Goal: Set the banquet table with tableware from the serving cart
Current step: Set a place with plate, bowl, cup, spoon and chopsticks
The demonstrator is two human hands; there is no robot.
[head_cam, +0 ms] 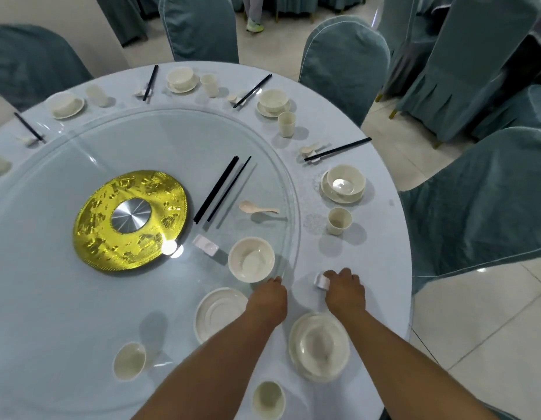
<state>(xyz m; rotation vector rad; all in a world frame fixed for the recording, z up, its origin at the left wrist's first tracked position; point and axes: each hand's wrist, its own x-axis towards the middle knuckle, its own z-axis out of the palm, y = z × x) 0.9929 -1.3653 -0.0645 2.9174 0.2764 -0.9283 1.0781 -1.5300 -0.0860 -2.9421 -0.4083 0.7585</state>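
Observation:
My right hand [344, 288] holds a small white chopstick rest [321, 281] down on the pale tablecloth, just beyond a bowl on a plate [319, 347]. My left hand [269, 295] lies at the edge of the glass turntable [142, 140], its fingertips next to a loose white bowl [251, 259]; whether it touches the bowl I cannot tell. On the turntable also lie a plate [219, 312], a second chopstick rest [205, 244], black chopsticks [222, 189], a spoon [258, 207] and a cup [129, 360]. Another cup [268, 400] stands near my left forearm.
Laid place settings ring the table's far rim, each with bowl, cup and chopsticks, such as one at the right [343, 183]. A gold disc [131, 219] marks the turntable's centre. Teal-covered chairs [343, 65] surround the table closely.

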